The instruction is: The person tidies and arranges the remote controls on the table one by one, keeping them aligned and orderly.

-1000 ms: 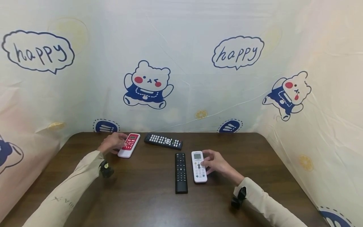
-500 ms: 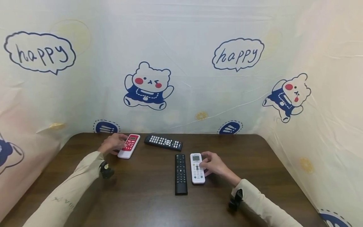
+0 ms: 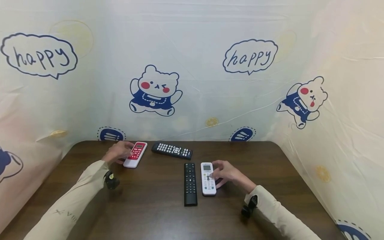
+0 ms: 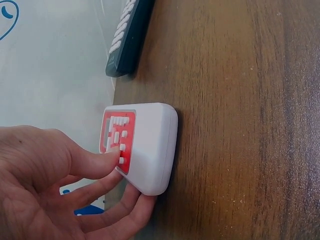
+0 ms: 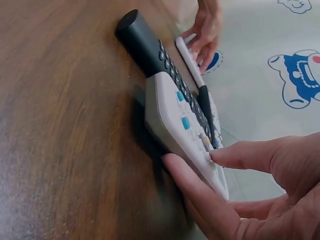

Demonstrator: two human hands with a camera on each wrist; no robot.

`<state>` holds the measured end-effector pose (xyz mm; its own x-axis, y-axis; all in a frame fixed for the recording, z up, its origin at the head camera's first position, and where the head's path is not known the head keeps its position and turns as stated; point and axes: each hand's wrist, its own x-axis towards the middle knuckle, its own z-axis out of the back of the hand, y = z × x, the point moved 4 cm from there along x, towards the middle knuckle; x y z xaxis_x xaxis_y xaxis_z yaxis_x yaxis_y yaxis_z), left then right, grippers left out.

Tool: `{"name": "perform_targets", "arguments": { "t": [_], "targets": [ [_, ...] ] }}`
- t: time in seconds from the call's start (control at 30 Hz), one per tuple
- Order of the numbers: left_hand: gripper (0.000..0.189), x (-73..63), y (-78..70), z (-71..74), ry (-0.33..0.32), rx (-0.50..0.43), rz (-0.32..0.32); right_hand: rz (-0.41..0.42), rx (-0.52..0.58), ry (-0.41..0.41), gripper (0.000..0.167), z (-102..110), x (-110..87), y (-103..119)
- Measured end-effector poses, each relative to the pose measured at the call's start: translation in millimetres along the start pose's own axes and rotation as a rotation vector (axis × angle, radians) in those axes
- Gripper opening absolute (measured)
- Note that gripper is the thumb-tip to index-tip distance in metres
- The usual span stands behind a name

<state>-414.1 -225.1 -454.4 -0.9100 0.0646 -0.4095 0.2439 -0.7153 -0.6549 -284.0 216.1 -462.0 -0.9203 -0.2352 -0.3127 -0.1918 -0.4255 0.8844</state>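
Observation:
At the back left, my left hand (image 3: 119, 151) grips a white remote control with a red button panel (image 3: 136, 154). Its thumb (image 4: 102, 164) lies on the red panel while the other fingers reach along the side and lower edge. My right hand (image 3: 227, 173) holds a white remote control with a small grey screen (image 3: 208, 181), thumb on the buttons and fingers against its right edge. Just left of that one lies a long black remote control (image 3: 190, 186), nearly parallel to it. A second black remote control with white buttons (image 3: 172, 150) lies slanted near the back edge.
All the remotes are on a brown wooden table (image 3: 144, 206). Behind it and at both sides hangs a pale curtain (image 3: 198, 100) printed with bears and "happy" bubbles. Each wrist wears a small black camera.
My right hand has shifted the white remote slightly left, closer to the long black remote. The left hand and its red and white remote stay in place.

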Motion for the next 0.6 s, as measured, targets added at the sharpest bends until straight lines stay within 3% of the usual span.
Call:
{"name": "perform_targets", "arguments": {
  "t": [0.33, 0.6],
  "targets": [
    [0.059, 1.3, 1.1, 0.7, -0.001, -0.002, -0.005, -0.051, -0.061, -0.044, 0.072, 0.3, 1.8, 7.3],
    [0.059, 1.0, -0.3, 0.7, -0.002, 0.011, -0.02, -0.065, -0.01, -0.029, 0.073, 1.1, 3.3, 5.8]
  ]
}}
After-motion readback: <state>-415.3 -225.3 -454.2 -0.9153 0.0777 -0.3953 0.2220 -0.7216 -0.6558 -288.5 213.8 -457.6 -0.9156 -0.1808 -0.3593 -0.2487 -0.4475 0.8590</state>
